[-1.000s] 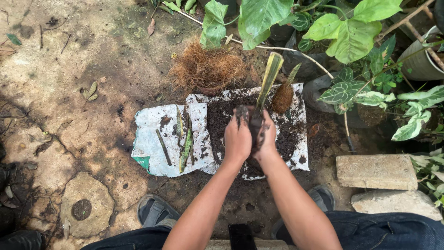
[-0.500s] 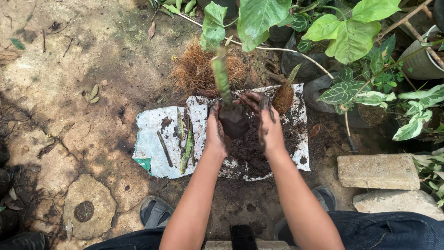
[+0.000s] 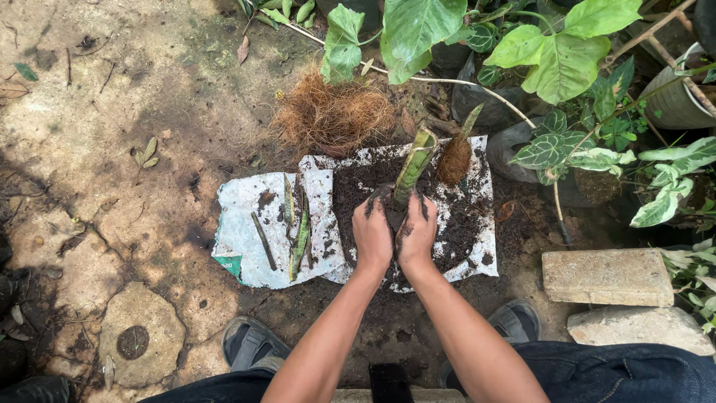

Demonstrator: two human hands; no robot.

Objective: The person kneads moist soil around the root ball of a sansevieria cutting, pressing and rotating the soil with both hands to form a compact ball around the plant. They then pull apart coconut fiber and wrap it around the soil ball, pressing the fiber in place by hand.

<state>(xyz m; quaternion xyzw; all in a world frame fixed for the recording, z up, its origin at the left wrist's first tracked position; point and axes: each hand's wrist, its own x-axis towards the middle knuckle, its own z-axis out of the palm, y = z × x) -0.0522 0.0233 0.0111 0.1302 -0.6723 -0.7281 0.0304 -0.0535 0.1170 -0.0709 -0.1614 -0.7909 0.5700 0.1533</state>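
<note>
Gripping plant stem [image 3: 414, 168] again, hands [image 3: 394, 235] together.

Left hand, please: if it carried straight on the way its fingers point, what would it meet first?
The left hand points up the picture, fingers already against the green plant stalk and its dark soil. Beyond those, probably the heap of brown fibre, though depth is hard to judge.
</note>
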